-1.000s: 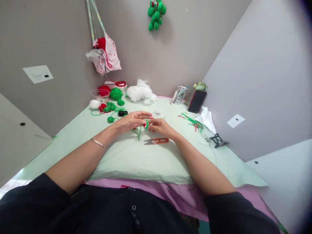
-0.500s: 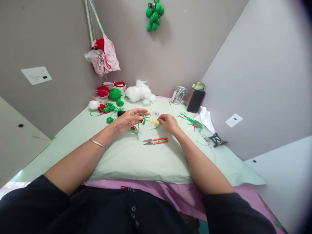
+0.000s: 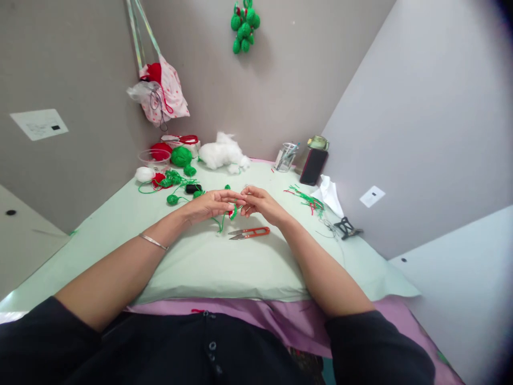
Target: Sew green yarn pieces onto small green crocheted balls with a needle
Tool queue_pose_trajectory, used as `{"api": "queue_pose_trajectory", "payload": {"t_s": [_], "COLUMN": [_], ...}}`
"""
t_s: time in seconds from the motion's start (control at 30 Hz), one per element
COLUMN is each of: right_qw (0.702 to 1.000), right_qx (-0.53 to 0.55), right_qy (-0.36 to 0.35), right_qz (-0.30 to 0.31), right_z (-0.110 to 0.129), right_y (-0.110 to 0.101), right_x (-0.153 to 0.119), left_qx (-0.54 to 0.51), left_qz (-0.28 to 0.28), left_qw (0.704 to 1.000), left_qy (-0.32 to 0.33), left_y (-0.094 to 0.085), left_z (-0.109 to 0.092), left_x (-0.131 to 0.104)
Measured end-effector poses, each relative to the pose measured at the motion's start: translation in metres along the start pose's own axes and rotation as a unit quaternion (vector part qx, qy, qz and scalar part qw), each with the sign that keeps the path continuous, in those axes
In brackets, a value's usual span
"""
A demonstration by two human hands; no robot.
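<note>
My left hand (image 3: 209, 205) pinches a small crocheted piece (image 3: 233, 213) in green, white and red between thumb and fingers. Green yarn (image 3: 220, 223) trails below it. My right hand (image 3: 262, 206) has its fingers closed, and its fingertips meet those of my left hand. The crochet hook with the yellow handle, seen in the right hand a moment ago, is now hidden behind the fingers. Just below both hands, orange-handled thread snips (image 3: 256, 232) lie on the pale green cloth with their blades pointing left.
Green yarn balls (image 3: 181, 156), a clear tub (image 3: 154, 159) and white stuffing (image 3: 224, 152) sit at the back left. A pen cup (image 3: 286, 158), a phone (image 3: 313, 166), yarn scraps (image 3: 306, 199) and a black stand (image 3: 348, 228) are at the right.
My right hand has come left and met my left hand, so the yellow hook is no longer visible. The whole view has shifted slightly.
</note>
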State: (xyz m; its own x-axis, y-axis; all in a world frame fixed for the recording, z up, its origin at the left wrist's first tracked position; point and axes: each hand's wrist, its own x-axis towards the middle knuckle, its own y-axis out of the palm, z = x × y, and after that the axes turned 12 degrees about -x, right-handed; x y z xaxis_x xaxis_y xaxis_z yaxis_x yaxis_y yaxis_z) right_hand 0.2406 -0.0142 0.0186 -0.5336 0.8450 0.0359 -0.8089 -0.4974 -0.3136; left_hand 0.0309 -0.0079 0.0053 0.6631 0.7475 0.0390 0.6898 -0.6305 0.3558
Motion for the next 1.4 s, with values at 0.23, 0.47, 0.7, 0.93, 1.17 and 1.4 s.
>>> {"api": "queue_pose_trajectory", "payload": {"t_s": [0.23, 0.47, 0.7, 0.93, 1.17, 1.4], "right_qw": [0.993, 0.786, 0.85, 0.842, 0.668, 0.593], "right_qx": [-0.071, -0.424, -0.465, -0.514, -0.706, -0.728], "right_qy": [-0.009, 0.148, 0.158, 0.154, 0.234, 0.343], "right_qz": [-0.09, -0.425, -0.191, 0.049, -0.039, -0.027], "right_z": [-0.008, -0.022, -0.019, 0.013, 0.04, -0.01], "right_y": [-0.035, -0.124, -0.109, -0.068, -0.115, -0.145], "right_x": [0.005, -0.023, -0.023, -0.027, -0.078, -0.122], "left_qx": [-0.011, 0.061, 0.208, 0.224, 0.238, 0.259], "left_qz": [-0.06, -0.188, -0.215, -0.216, -0.215, -0.203], "left_qw": [0.998, 0.976, 0.948, 0.947, 0.945, 0.943], "left_qy": [0.009, 0.094, 0.107, 0.082, 0.063, 0.043], "left_y": [0.0, -0.007, -0.007, 0.004, 0.009, 0.011], "left_z": [0.002, 0.009, 0.013, 0.009, 0.009, 0.01], "left_x": [0.003, 0.009, 0.009, 0.006, 0.005, 0.005]}}
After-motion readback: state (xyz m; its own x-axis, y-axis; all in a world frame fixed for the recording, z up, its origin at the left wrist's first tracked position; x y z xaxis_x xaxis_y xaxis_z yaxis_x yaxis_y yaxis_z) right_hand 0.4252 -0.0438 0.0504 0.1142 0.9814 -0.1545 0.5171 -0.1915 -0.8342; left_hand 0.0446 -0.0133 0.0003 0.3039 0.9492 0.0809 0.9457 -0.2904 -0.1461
